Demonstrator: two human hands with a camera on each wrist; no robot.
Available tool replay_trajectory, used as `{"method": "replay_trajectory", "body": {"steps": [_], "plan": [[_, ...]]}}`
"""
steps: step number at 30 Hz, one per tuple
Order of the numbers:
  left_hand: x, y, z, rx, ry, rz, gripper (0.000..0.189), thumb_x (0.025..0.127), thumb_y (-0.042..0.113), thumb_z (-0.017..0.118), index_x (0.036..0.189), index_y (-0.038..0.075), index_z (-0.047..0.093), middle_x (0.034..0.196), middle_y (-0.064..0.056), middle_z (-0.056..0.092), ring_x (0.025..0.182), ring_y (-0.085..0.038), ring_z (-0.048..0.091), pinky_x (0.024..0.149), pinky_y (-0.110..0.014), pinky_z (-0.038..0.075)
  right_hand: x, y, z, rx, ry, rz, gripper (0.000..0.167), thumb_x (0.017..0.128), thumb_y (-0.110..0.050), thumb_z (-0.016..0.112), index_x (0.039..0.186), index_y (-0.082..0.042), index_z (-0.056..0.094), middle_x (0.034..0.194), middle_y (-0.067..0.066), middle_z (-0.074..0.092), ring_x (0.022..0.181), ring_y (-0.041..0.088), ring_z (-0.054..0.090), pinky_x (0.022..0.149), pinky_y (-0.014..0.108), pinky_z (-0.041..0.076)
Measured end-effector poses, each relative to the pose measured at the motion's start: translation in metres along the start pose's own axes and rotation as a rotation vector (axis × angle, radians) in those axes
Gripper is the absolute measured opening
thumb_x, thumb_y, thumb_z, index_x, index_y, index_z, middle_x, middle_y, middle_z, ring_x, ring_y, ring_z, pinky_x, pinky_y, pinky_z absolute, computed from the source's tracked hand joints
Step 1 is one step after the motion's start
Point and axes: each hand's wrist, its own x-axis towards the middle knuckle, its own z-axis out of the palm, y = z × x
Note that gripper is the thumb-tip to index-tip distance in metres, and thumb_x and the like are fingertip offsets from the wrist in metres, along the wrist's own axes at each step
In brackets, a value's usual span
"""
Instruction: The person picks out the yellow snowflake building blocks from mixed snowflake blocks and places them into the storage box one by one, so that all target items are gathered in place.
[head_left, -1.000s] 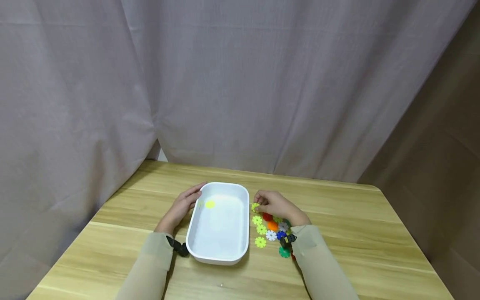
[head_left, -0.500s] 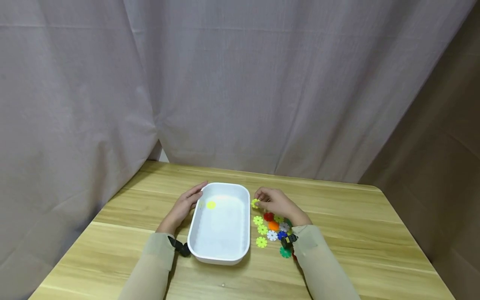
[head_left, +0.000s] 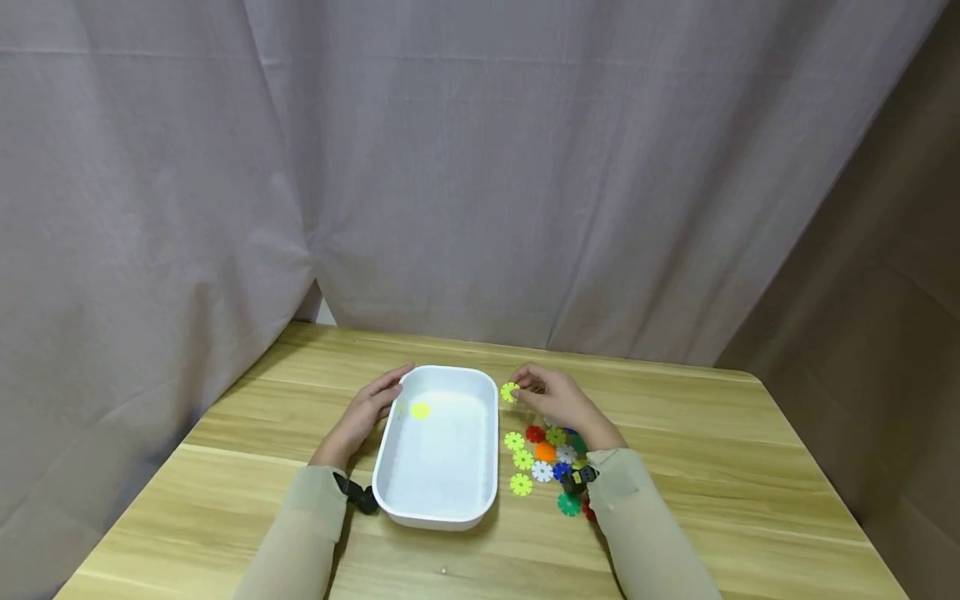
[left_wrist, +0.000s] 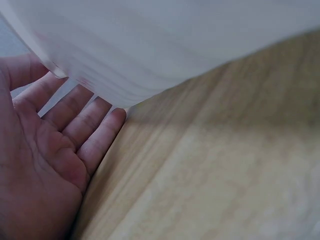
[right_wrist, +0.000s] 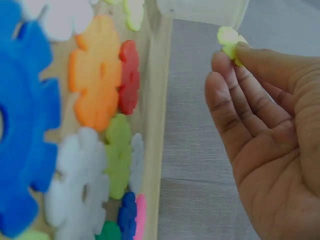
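In the head view my right hand (head_left: 561, 402) pinches a yellow-green snowflake disc (head_left: 509, 392) between thumb and fingers, just off the right rim of a white tray (head_left: 444, 471). The right wrist view shows the same disc at the fingertips, lifted off the table. My left hand (head_left: 362, 418) rests against the tray's left wall with its fingers nearly straight. From the left wrist, these fingers (left_wrist: 82, 117) touch the outside of the tray wall. Inside the tray, toward its far left, lies a yellow disc (head_left: 420, 411).
Right of the tray lies a loose group of snowflake discs, among them an orange disc (head_left: 545, 452), a white disc (head_left: 542, 472), a green disc (head_left: 568, 504) and a red disc (head_left: 535, 434). The wooden table (head_left: 712, 467) ends at a grey curtain (head_left: 465, 208).
My right hand has risen from the discs with the yellow-green one and moved slightly away from me, beside the tray's right rim. The left hand and tray stay put.
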Motion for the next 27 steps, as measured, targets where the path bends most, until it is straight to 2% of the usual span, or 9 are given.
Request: {"method": "replay_trajectory", "body": {"steps": [5,10,20,27], "plan": [[0.002,0.004,0.0,-0.001,-0.006,0.024,0.049,0.103,0.023,0.051,0.151,0.016,0.048,0.159,-0.004,0.038,0.142,-0.026,0.041,0.114,-0.043,0.035,0.004,-0.005,-0.004,0.033,0.079,-0.027,0.017,0.096,-0.016,0.069,0.113,-0.012,0.068,0.098,-0.001,0.07,0.091,0.017,0.066,0.084,0.037,0.056],[0.003,0.006,0.0,-0.001,-0.003,0.018,0.048,0.103,0.023,0.052,0.151,0.017,0.049,0.159,-0.003,0.038,0.142,-0.025,0.041,0.114,-0.044,0.035,0.006,-0.012,-0.002,0.07,0.121,-0.054,0.017,0.095,-0.014,0.071,0.111,-0.013,0.068,0.095,-0.001,0.072,0.087,0.017,0.067,0.076,0.032,0.057],[0.002,0.004,0.0,0.019,-0.009,0.017,0.048,0.103,0.024,0.051,0.151,0.018,0.049,0.16,-0.001,0.036,0.143,-0.023,0.039,0.113,-0.039,0.037,0.006,-0.024,0.006,0.12,0.09,-0.053,0.016,0.094,-0.015,0.072,0.11,-0.013,0.069,0.095,-0.001,0.071,0.087,0.017,0.067,0.075,0.031,0.057],[-0.001,0.0,0.0,0.006,-0.007,0.014,0.049,0.103,0.021,0.051,0.151,0.015,0.048,0.16,-0.004,0.037,0.142,-0.024,0.04,0.109,-0.034,0.041,0.006,-0.034,0.016,0.149,0.018,-0.091,0.015,0.094,-0.011,0.071,0.109,-0.013,0.07,0.096,0.0,0.071,0.087,0.018,0.067,0.077,0.03,0.057]]}}
